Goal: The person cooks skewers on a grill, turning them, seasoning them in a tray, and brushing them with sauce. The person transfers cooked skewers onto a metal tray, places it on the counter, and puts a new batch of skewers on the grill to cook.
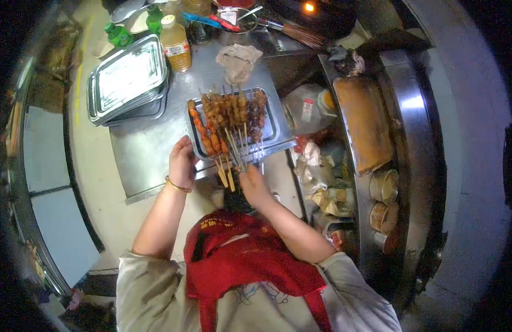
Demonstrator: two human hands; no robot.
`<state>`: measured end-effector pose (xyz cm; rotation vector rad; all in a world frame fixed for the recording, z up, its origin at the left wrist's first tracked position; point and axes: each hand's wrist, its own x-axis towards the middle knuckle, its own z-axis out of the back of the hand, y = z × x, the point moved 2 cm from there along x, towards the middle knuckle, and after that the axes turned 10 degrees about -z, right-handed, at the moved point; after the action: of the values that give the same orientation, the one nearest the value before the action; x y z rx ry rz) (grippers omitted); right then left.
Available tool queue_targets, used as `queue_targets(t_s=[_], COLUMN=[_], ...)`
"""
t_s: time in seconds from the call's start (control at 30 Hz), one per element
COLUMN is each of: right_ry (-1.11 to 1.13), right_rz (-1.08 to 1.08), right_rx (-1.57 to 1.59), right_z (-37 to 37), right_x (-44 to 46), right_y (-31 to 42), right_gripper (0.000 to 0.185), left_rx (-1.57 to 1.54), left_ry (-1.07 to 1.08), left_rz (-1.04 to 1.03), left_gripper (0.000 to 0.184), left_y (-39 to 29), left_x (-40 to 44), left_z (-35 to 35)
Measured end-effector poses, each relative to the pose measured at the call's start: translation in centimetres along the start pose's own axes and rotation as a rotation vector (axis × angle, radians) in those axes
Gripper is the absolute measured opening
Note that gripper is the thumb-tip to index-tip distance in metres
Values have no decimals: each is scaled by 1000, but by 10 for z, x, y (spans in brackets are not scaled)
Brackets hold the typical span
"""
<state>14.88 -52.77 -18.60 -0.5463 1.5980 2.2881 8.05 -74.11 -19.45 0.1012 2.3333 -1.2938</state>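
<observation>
A metal tray (272, 117) sits at the front edge of the steel table. Across it lie several meat skewers (229, 110), their bare sticks pointing toward me. Two skewers of redder, rounder pieces (203, 133) with flat wooden handles rest along the tray's left side. My left hand (181, 161), with a gold bangle at the wrist, is closed at the tray's left front corner. The fingers of my right hand (255, 185) are closed around the lower ends of the meat skewers' sticks, just in front of the tray.
Stacked metal trays (128, 77) stand at the left, near green bottles (119, 36) and a bottle of yellow liquid (175, 44). A crumpled cloth (238, 62) lies behind the skewers. To the right are a long brown-topped tray (364, 124), round tins (383, 185) and plastic bags (314, 171).
</observation>
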Motion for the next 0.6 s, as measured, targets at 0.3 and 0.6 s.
queue_targets(t_s=[0.3, 0.6], right_ry=[-152, -220], right_rz=[126, 43], right_rx=[-745, -521], right_z=[73, 110], right_x=[-4, 131], right_y=[72, 35], right_gripper=[33, 28], left_rx=[46, 454], left_ry=[72, 32], left_rz=[5, -319], left_gripper=[39, 44], left_y=[-11, 4], left_x=[-5, 9], left_z=[-7, -3])
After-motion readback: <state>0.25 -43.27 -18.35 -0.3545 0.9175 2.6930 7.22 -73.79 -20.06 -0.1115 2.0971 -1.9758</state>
